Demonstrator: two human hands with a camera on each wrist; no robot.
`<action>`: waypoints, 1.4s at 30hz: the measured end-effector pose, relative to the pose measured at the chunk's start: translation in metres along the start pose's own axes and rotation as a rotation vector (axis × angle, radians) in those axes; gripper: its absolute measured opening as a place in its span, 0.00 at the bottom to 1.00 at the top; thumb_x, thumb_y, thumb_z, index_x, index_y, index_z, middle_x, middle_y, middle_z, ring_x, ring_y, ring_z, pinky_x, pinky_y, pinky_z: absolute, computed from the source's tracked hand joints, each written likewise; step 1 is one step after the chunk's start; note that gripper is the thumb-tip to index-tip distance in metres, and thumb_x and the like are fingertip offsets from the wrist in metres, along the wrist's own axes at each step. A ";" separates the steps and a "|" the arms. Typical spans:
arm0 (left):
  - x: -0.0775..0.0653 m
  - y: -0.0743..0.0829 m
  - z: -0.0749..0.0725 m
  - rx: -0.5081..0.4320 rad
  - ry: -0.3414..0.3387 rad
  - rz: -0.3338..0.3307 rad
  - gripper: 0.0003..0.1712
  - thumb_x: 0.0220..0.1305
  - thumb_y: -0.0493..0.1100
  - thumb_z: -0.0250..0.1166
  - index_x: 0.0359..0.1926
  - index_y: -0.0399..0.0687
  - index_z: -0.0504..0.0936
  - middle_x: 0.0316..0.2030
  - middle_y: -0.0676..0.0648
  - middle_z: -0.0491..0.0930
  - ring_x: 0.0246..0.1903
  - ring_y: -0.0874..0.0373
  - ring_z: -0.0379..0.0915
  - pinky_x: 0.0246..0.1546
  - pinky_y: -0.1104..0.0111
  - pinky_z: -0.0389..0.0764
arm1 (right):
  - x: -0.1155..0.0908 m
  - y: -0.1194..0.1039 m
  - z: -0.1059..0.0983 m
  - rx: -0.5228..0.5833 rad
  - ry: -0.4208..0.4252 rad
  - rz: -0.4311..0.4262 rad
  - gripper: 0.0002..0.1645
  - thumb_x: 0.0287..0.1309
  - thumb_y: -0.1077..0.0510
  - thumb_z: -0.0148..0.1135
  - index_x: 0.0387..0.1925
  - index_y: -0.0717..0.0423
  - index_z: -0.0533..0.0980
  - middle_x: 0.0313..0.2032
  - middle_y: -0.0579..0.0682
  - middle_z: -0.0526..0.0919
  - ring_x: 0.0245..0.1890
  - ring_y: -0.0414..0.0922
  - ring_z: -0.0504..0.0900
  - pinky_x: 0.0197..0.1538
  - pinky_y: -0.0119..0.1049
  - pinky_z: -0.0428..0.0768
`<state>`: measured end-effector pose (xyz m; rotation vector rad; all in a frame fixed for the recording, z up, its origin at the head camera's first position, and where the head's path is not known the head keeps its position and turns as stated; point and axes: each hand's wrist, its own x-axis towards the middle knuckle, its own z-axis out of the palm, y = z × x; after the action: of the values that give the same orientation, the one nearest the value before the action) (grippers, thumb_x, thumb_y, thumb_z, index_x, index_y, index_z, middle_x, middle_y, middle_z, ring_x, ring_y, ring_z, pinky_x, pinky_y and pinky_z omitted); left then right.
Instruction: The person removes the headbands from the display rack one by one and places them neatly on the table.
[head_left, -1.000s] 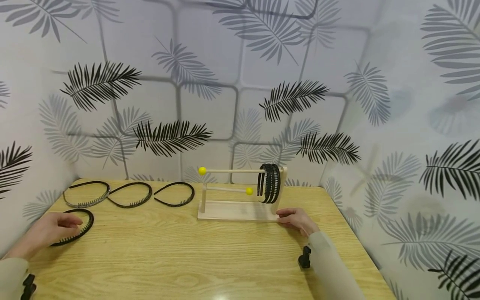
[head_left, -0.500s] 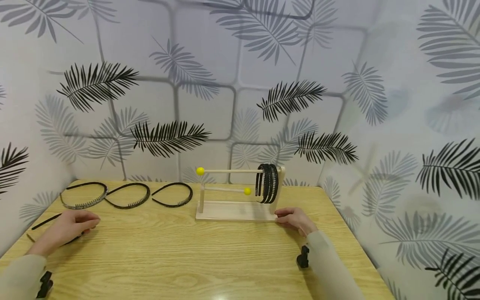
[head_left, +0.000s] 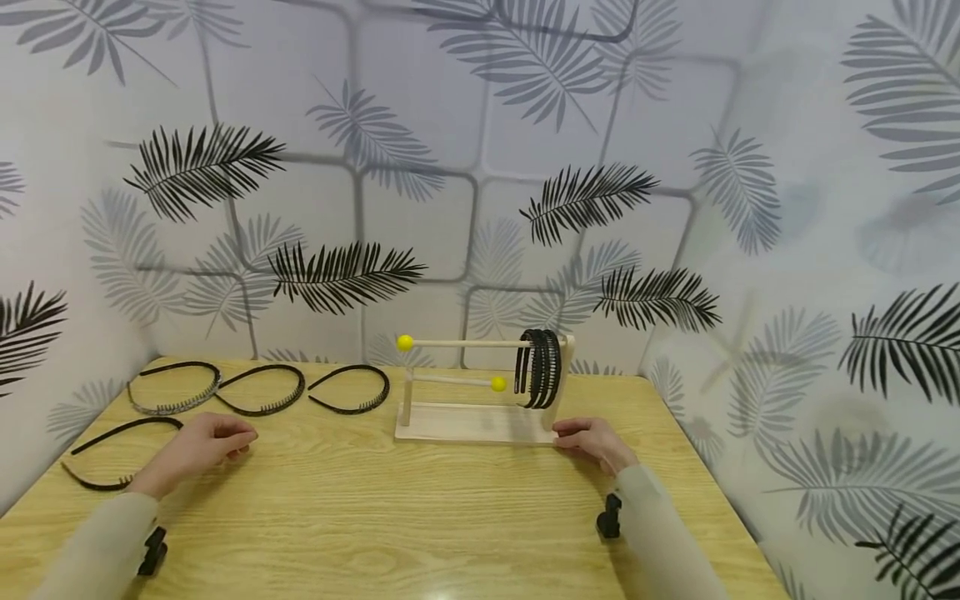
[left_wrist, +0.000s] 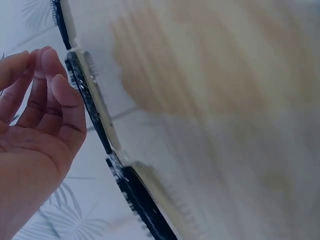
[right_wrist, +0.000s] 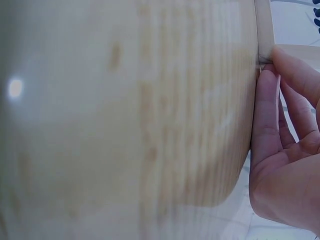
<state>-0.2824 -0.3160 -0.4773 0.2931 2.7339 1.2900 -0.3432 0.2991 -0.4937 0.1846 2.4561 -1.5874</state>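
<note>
Over the bench [head_left: 375, 525], our left hand [head_left: 201, 450] is loosely curled, holding nothing; its wrist partly hides a headband [head_left: 142, 421], which a low sleeve [head_left: 101, 546] could drag. Our right hand [head_left: 595, 442] pinches the rack's [head_left: 472, 423] near right corner; a tug there might skew it. Above that hand, black bands [head_left: 537, 371] hang on the rod [head_left: 468, 343]. Beyond the left hand lie three bands [head_left: 266, 411]; hurried reaching could tangle them.
</note>
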 end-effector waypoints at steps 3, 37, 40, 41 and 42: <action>0.004 0.007 0.003 -0.004 -0.011 0.020 0.22 0.73 0.51 0.57 0.51 0.36 0.81 0.37 0.43 0.83 0.33 0.57 0.77 0.29 0.67 0.78 | 0.002 0.000 0.000 0.030 0.005 0.008 0.23 0.55 0.65 0.69 0.55 0.62 0.80 0.50 0.55 0.84 0.39 0.36 0.83 0.45 0.32 0.83; 0.043 0.068 0.047 -0.155 -0.049 0.110 0.24 0.72 0.50 0.58 0.55 0.33 0.78 0.41 0.35 0.81 0.38 0.48 0.80 0.40 0.56 0.82 | -0.002 0.000 -0.001 0.041 0.010 0.006 0.22 0.55 0.65 0.69 0.53 0.63 0.80 0.47 0.53 0.86 0.37 0.34 0.83 0.44 0.29 0.82; 0.047 0.070 0.053 -0.164 -0.043 0.121 0.24 0.72 0.50 0.59 0.55 0.32 0.79 0.40 0.35 0.82 0.38 0.47 0.80 0.40 0.56 0.82 | -0.002 0.000 -0.001 0.033 0.006 0.000 0.22 0.56 0.64 0.69 0.54 0.64 0.80 0.48 0.54 0.86 0.37 0.34 0.83 0.44 0.30 0.83; 0.048 0.071 0.056 -0.164 -0.040 0.133 0.24 0.72 0.49 0.59 0.55 0.32 0.79 0.40 0.35 0.82 0.38 0.47 0.81 0.40 0.56 0.82 | -0.002 0.000 0.000 0.039 0.009 0.005 0.22 0.56 0.65 0.69 0.54 0.63 0.80 0.48 0.54 0.86 0.37 0.34 0.83 0.44 0.30 0.83; 0.049 0.072 0.058 -0.167 -0.032 0.140 0.23 0.72 0.49 0.59 0.54 0.33 0.79 0.40 0.35 0.82 0.38 0.47 0.81 0.40 0.56 0.82 | -0.001 0.001 0.000 0.034 0.004 0.003 0.23 0.56 0.65 0.68 0.54 0.64 0.79 0.48 0.54 0.86 0.37 0.34 0.83 0.45 0.30 0.82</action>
<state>-0.3108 -0.2168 -0.4591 0.4915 2.5986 1.5229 -0.3418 0.2994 -0.4938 0.1971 2.4326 -1.6296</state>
